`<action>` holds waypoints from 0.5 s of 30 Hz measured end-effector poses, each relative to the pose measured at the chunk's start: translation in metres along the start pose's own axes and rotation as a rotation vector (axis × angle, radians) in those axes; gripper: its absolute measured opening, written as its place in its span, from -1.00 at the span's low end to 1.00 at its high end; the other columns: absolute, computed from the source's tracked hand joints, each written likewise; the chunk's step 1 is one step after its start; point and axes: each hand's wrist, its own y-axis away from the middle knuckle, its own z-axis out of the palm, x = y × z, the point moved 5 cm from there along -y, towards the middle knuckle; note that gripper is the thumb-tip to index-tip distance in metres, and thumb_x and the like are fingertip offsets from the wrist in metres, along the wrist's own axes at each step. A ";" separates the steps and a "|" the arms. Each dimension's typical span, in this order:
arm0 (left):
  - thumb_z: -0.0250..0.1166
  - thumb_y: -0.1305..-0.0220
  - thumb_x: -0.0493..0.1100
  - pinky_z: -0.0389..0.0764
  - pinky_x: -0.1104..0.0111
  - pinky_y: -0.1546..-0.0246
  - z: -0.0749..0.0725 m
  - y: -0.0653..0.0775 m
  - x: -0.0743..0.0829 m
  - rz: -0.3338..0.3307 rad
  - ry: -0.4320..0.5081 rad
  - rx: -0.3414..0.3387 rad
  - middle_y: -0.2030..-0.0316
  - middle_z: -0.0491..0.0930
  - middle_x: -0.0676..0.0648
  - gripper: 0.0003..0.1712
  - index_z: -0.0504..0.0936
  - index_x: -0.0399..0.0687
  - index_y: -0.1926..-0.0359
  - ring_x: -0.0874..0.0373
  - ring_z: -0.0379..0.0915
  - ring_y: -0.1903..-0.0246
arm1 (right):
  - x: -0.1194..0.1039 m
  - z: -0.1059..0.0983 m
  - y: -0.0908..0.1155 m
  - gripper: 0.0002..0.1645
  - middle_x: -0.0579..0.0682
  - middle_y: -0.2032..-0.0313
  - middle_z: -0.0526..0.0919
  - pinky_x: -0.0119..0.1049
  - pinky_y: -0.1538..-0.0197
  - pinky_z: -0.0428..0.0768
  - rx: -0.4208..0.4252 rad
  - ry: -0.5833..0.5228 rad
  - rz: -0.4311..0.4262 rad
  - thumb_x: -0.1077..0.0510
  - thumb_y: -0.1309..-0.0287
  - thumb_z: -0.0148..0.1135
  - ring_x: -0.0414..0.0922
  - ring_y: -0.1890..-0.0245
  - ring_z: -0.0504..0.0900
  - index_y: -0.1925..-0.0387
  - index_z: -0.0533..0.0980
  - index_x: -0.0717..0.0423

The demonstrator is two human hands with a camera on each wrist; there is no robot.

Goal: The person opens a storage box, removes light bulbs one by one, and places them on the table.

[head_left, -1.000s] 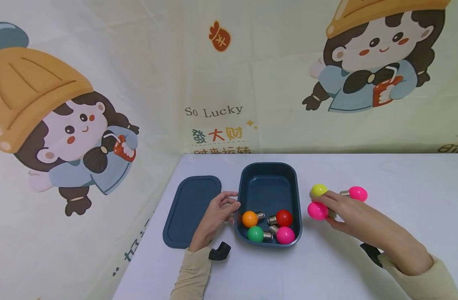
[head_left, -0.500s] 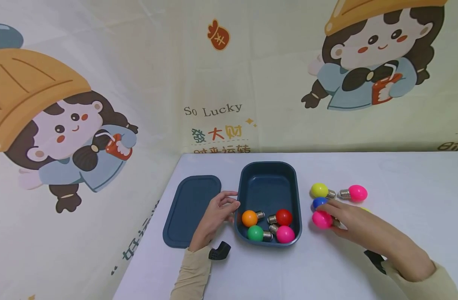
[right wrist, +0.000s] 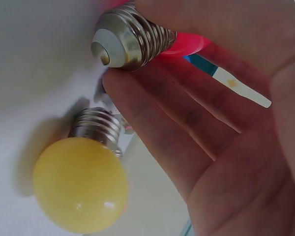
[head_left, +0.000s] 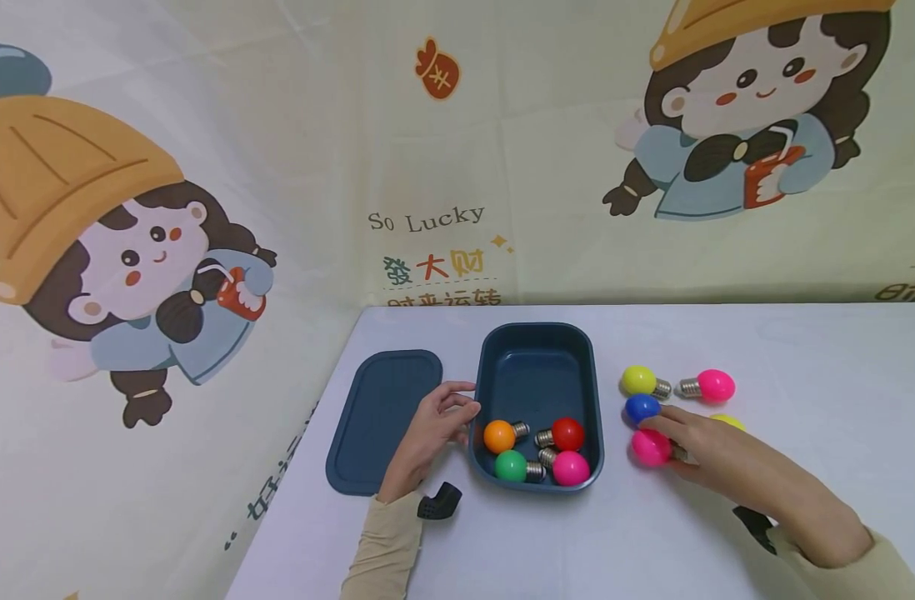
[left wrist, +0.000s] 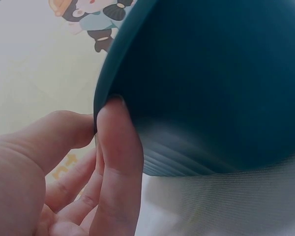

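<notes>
My left hand [head_left: 437, 427] is at the left wall of a dark blue plastic box [head_left: 536, 337], thumb and finger pinching its rim in the left wrist view. Inside the box lie an orange bulb [head_left: 498, 437], a green bulb [head_left: 511, 467], a red bulb [head_left: 568, 434] and a pink bulb [head_left: 571, 469]. My right hand [head_left: 716, 446], right of the box, pinches another pink light bulb [head_left: 651, 448] by its metal screw base [right wrist: 132, 37]. Just behind that bulb is a blue bulb [head_left: 642, 408], its base hidden by the fingers.
Farther back on the white table lie a yellow bulb [head_left: 640, 380] and a pink bulb [head_left: 716, 386]. A second yellow bulb [right wrist: 81, 184] is beside my right hand, mostly covered in the head view. The flat dark blue lid [head_left: 382, 417] lies left of the box.
My right hand has moved slightly right and toward me with the pink bulb, bringing the blue bulb and part of the second yellow one into view. The left hand has stayed put.
</notes>
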 end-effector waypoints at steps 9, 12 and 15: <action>0.35 -0.32 -0.12 0.61 0.40 0.44 0.000 0.000 0.001 -0.002 -0.001 0.003 0.17 0.59 -0.15 -0.49 0.48 -0.13 -0.24 0.14 0.47 0.40 | 0.006 0.002 0.001 -0.43 -0.11 0.27 0.54 -0.30 0.31 0.69 -0.011 0.012 0.017 0.22 0.30 0.66 -0.22 0.32 0.57 0.14 0.61 0.06; 0.35 -0.32 -0.12 0.61 0.39 0.44 0.000 0.000 0.000 -0.003 -0.005 0.006 0.16 0.59 -0.15 -0.49 0.48 -0.12 -0.24 0.13 0.47 0.39 | 0.007 0.002 0.001 -0.44 -0.08 0.25 0.57 -0.25 0.30 0.70 -0.019 0.021 0.025 0.22 0.29 0.66 -0.18 0.30 0.59 0.13 0.62 0.06; 0.35 -0.31 -0.11 0.61 0.39 0.43 0.000 0.000 0.000 -0.005 -0.008 0.007 0.16 0.59 -0.14 -0.49 0.49 -0.12 -0.24 0.13 0.46 0.38 | 0.008 0.002 0.001 -0.43 -0.06 0.24 0.59 -0.21 0.28 0.72 -0.029 0.034 0.046 0.21 0.29 0.66 -0.15 0.27 0.61 0.11 0.64 0.04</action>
